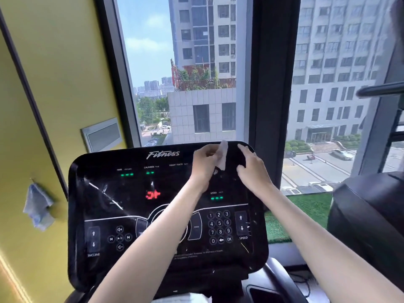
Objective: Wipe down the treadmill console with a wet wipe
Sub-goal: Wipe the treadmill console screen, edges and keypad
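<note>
A: Gripping what, with the left hand (205,165)?

B: Pinching the wipe (223,159), with fingers curled round its lower part. White and crumpled, sticking up past the fingertips.

A: And held where?

B: Over the top right of the console (98,162), near the upper rim. Right of the logo (162,154), above the speed readout (216,197). Cannot tell whether pressed to the panel or just off it.

A: And in the right hand (251,169)?

B: Holding nothing. Fingers straight and a little spread, thumb out, just right of the wipe and apart from it, over the same corner. Hard to say whether touching the panel.

A: Elsewhere on the panel?

B: Green dashes lit along the top, red figures (153,195) at centre, keypad (219,226) at lower right between the two forearms. White streaks (105,193) across the left half.

A: Around it?

B: Blue cloth (38,206) hanging on the yellow wall (65,62) at left; window (148,62) behind, with tower blocks beyond.
</note>
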Demonstrator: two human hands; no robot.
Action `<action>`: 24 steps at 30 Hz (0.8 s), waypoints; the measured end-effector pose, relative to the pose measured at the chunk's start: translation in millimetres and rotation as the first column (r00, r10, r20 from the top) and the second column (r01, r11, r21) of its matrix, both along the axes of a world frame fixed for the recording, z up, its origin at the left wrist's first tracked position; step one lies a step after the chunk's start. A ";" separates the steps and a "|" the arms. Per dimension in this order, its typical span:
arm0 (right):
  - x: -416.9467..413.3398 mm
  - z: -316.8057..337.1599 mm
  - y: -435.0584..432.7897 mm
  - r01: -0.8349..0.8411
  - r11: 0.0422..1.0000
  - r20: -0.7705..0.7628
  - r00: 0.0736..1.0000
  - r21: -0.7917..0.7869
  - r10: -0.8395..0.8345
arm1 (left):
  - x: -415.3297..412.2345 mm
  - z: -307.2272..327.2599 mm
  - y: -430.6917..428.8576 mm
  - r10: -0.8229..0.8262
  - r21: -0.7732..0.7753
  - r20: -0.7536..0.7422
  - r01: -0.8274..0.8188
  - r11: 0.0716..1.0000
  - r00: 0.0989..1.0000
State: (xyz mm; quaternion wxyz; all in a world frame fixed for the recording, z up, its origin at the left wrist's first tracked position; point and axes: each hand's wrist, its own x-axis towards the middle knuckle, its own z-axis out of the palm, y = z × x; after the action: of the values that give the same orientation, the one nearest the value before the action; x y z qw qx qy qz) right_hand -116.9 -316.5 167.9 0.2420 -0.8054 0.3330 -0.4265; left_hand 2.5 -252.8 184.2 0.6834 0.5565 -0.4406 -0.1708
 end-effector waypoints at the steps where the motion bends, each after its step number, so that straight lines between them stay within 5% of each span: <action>1: 0.9 4.4 6.1 -0.033 0.998 0.104 0.994 0.051 0.027 | 2.1 0.6 4.4 -0.067 0.010 -0.124 0.068 0.998 0.990; 5: 16.6 13.5 28.8 -0.279 0.926 0.430 0.890 0.256 0.149 | 10.3 5.8 20.2 -0.219 -0.037 -0.345 0.220 0.975 0.913; 8: 29.4 10.8 32.8 -0.206 0.939 0.427 0.901 0.275 0.073 | 15.2 2.9 33.2 -0.226 -0.024 -0.339 0.232 0.972 0.913; 10: 33.8 7.5 35.5 -0.161 0.957 0.356 0.932 0.241 0.067 | 19.8 -0.7 39.3 -0.096 0.040 -0.250 0.110 0.993 0.963; 12: 34.8 2.1 39.0 -0.076 0.991 0.254 0.966 0.113 0.045 | 29.2 0.9 46.0 0.215 0.053 -0.124 -0.210 0.976 0.969; 14: 33.5 -5.8 37.8 0.070 0.994 0.167 0.984 -0.085 -0.055 | 42.7 8.3 55.3 0.526 -0.069 -0.003 -0.525 0.848 0.850; 16: 31.7 -13.4 31.9 0.163 0.962 0.095 0.985 -0.221 -0.145 | 60.5 12.9 59.4 0.679 -0.132 0.129 -0.666 0.734 0.723; 20: 27.3 -18.1 25.4 0.163 0.959 0.042 0.987 -0.232 -0.158 | 74.6 9.3 41.9 0.692 -0.120 0.392 -0.712 0.692 0.607; 24: 22.2 -22.1 19.5 0.163 0.959 0.066 0.986 -0.233 -0.152 | 58.8 0.2 17.1 0.664 -0.137 0.415 -0.678 0.722 0.622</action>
State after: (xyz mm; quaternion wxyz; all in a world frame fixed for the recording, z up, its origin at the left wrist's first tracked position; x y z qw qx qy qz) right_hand -94.7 -297.0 145.8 0.1170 -0.7892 0.3367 -0.5002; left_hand 61.4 -235.7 184.4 0.5714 0.7146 -0.3395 0.2182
